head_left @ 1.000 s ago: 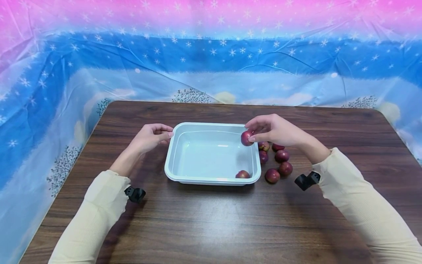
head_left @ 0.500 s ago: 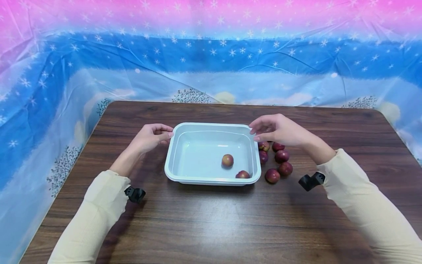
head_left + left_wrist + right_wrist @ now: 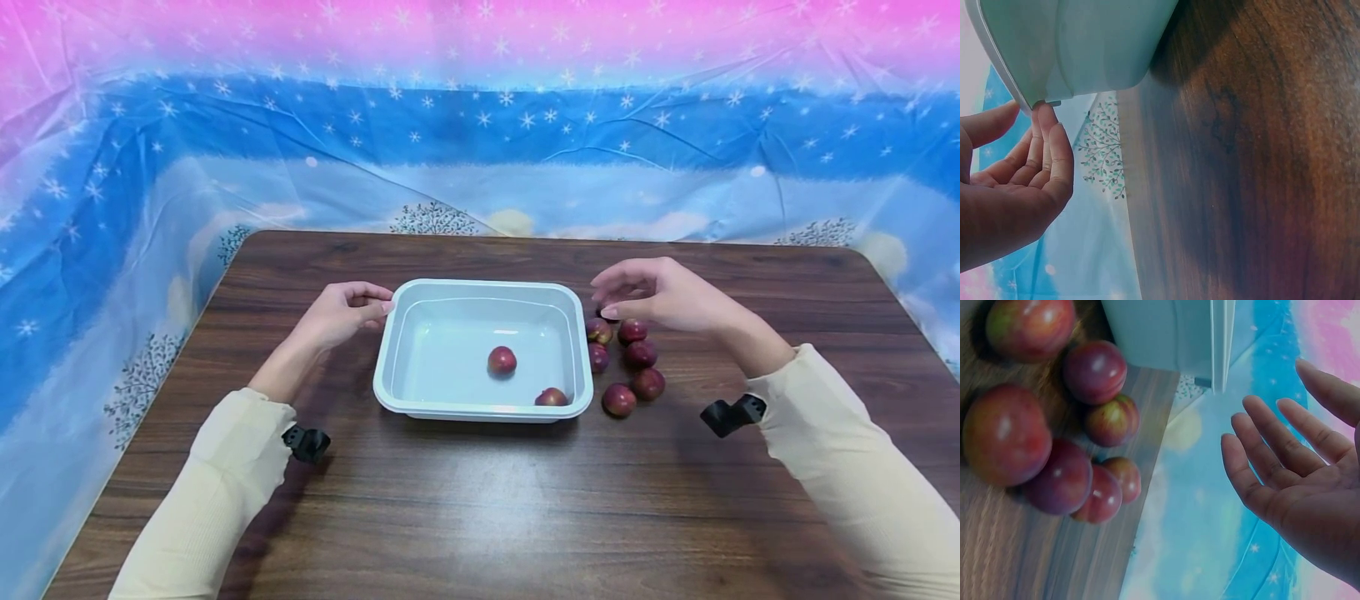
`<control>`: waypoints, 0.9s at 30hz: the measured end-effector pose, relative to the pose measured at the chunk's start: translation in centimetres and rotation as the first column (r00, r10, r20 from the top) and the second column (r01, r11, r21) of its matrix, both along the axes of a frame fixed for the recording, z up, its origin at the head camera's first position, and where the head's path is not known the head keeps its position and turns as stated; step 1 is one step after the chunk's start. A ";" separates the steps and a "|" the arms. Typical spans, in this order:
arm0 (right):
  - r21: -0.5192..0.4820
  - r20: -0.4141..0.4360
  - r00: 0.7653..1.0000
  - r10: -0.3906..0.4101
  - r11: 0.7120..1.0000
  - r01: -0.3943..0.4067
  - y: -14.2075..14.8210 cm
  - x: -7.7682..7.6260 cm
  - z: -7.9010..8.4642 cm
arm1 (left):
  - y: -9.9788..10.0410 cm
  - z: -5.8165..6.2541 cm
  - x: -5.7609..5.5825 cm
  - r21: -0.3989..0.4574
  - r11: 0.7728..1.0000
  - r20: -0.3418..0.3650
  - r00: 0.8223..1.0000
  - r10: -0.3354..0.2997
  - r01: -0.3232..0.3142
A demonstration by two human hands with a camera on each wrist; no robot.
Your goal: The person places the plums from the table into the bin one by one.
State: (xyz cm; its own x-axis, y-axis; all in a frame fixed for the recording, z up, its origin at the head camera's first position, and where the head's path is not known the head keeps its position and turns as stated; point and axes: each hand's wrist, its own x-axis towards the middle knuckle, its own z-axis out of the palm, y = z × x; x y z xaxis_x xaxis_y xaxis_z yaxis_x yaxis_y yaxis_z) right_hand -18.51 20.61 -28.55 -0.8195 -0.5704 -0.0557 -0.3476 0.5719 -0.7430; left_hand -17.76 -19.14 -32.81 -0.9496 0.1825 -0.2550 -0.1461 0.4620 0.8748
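Note:
A white plastic basin [image 3: 480, 410] stands on the table, with two reddish plums inside: one plum [image 3: 502, 361] right of its middle, the other plum [image 3: 552, 397] by the near right corner. My left hand [image 3: 341, 312] pinches the far left rim; in the left wrist view the thumb and fingertips [image 3: 1045, 112] meet at the basin's edge. Above the table, right of the basin, my right hand [image 3: 648, 292] is held with nothing in it, its fingers spread loosely in the right wrist view. Below it several plums [image 3: 1007, 434] lie clustered beside the basin's right wall [image 3: 1166, 337].
The dark wood table [image 3: 465, 517] reaches out on all sides of the basin. Behind it hangs a pink and blue snowflake cloth [image 3: 480, 125]. Black camera mounts [image 3: 307, 444] sit at both wrists, on cream sleeves [image 3: 225, 467].
The right hand has let go of a plum over the basin and moved back to the right. That plum has rolled left along the basin floor. The left hand has stayed put.

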 end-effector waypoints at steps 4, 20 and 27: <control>0.016 -0.012 1.000 -0.011 1.000 0.011 0.9 0.1 0.0 | 0.0 0.0 0.0 0.000 1.000 0.001 1.000 -0.001 0.001; 0.013 -0.016 0.995 -0.094 0.995 0.094 4.0 1.1 -1.4 | 0.0 -0.1 0.0 -0.011 1.000 -0.002 1.000 -0.005 0.005; 0.019 -0.012 0.994 -0.111 0.994 0.111 5.3 1.7 -2.4 | 0.0 -0.1 0.0 -0.018 1.000 -0.001 1.000 -0.005 0.005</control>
